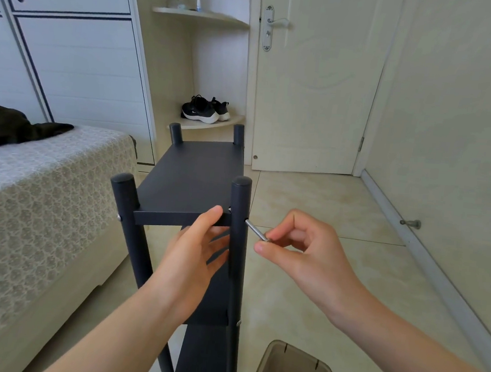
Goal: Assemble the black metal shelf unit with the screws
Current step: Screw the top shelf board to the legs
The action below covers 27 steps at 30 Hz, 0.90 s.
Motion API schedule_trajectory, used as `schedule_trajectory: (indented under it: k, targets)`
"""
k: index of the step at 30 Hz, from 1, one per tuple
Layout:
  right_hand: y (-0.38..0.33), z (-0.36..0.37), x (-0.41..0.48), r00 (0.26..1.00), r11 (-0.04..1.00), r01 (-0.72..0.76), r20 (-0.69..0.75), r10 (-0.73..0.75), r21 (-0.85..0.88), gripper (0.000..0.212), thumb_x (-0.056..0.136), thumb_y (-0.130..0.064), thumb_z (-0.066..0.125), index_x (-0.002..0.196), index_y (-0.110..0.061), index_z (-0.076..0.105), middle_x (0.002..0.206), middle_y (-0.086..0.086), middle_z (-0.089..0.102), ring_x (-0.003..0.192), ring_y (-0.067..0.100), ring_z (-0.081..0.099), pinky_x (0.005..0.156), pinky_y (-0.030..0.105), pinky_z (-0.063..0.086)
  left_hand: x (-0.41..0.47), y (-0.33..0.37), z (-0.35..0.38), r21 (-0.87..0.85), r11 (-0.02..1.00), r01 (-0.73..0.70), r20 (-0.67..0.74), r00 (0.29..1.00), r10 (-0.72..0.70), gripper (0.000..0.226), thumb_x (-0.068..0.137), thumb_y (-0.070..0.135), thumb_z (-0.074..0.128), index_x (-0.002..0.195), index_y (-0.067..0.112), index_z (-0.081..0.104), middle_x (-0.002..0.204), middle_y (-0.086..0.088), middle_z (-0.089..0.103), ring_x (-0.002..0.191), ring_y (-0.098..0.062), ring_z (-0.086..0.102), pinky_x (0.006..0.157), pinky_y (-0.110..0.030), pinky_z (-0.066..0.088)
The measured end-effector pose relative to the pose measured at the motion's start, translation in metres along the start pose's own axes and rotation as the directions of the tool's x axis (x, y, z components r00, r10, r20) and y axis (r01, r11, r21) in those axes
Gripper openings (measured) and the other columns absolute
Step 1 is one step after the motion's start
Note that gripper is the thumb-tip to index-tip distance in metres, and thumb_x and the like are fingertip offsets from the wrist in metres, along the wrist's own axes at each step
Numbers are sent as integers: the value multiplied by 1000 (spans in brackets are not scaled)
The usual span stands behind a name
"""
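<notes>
Closest to the lens, below the black metal shelf unit's near right post (240,203), a translucent brown plastic tub (293,371) is cut off by the frame edge, and its contents cannot be made out.

Left of that post, the left hand (194,252) grips the flat black top shelf panel (191,175), with the thumb on its front lip and the fingers (218,244) spread beneath. I judge this keeps the panel level and its hole lined up with the post.

Right of the post, the right hand (301,250) pinches a thin silver metal rod (255,229) between thumb and forefinger, the other fingers curled. The rod's tip meets a hole in the post's side at panel height. It is probably a hex key driving a screw, but its outer end is buried in the fingers and no screw head shows.

Further left of the post, the matching near left post (124,196) carries a small silver fastener (119,217) at the same height. The unit stands on the tiled floor against a patterned grey bed (45,186). Its feet are out of frame, and the lower black shelf (213,301) sits partly behind the left wrist.
</notes>
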State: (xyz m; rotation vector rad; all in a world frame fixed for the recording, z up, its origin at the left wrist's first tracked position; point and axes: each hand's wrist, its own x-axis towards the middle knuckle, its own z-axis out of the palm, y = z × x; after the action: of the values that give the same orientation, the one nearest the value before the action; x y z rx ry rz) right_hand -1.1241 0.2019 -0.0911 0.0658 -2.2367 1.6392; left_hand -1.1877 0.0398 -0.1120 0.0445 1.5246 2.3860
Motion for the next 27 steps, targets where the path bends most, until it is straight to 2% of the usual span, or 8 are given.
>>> schedule_trajectory:
  k: [5,9,12,15,18,22,24,27]
  targets:
    - [-1,1,1,1000,1000,-7,11,7,-1,23,77,-18,82,74,-30,62,79,-6,73,74,3,67,73,18,44,2,0,2,-11,1000,-29,-9,1000,29,37,71,41,73,95,13,70,106,-11,76,104,-22,73,95,-38,51]
    - [0,-1,2,1000,1000,-8,-6,8,11,22,76,-18,82,73,-27,62,76,-6,72,71,3,66,66,9,44,3,-1,0,13,998,-56,-8,998,56,45,73,40,72,107,11,70,112,-15,74,109,-26,71,101,-41,50]
    - [-1,-1,3,1000,1000,-25,7,25,18,21,76,-17,82,73,-23,62,77,-4,73,72,5,67,69,15,45,5,-2,-1,14,997,-72,-15,997,72,48,83,36,69,118,3,68,115,-19,73,112,-29,70,106,-45,48]
    - [-2,0,2,999,999,-34,17,33,20,20,76,-19,82,73,-22,63,78,-4,73,73,6,67,72,21,44,5,-3,-2,34,995,-97,-4,995,98,31,92,32,63,108,7,72,114,-20,73,112,-29,69,107,-46,47]
    - [-2,1,1,999,999,-34,17,34,3,19,76,-18,82,75,-21,63,78,-5,73,73,5,67,68,14,45,4,-3,-3,59,992,-112,-2,994,112,25,96,29,60,98,9,75,111,-21,73,110,-29,70,106,-46,47]
    - [-3,2,0,999,999,-34,21,34,-13,20,76,-16,83,74,-19,63,78,-5,73,74,4,68,66,8,46,5,-3,-5,72,991,-116,5,993,116,39,97,30,59,116,-3,68,115,-21,73,113,-29,69,108,-46,46]
    - [-3,1,0,999,999,-34,23,34,-16,19,76,-16,82,74,-20,64,77,-6,73,74,3,68,66,7,46,5,-3,-6,76,991,-110,-4,994,111,42,98,31,58,121,-3,66,116,-19,73,113,-27,70,108,-45,46]
    - [-1,2,1,999,998,-42,26,43,-41,20,76,-18,83,73,-23,64,75,-7,73,71,2,67,65,7,45,5,-2,-6,64,993,-97,-17,995,98,30,96,30,61,109,5,70,115,-20,73,111,-29,70,100,-42,51]
